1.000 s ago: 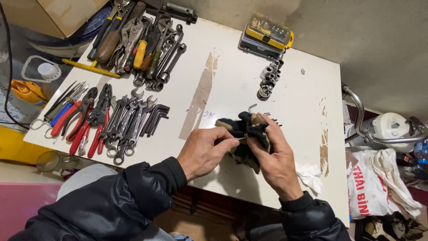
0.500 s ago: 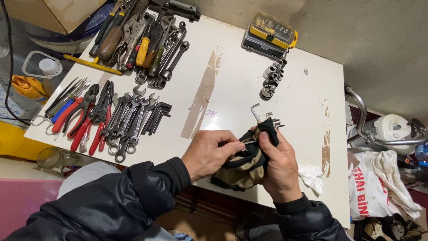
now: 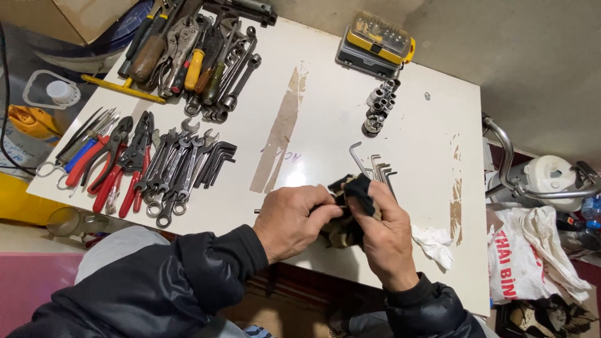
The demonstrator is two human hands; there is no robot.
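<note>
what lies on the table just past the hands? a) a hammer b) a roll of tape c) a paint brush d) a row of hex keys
d: a row of hex keys lies on the white table just beyond the dark rag that the left hand and right hand hold together.

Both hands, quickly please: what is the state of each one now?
Left hand: closed, fingers pinching the dark rag.
Right hand: closed around the same dark rag, next to the hex keys on the white table.
</note>
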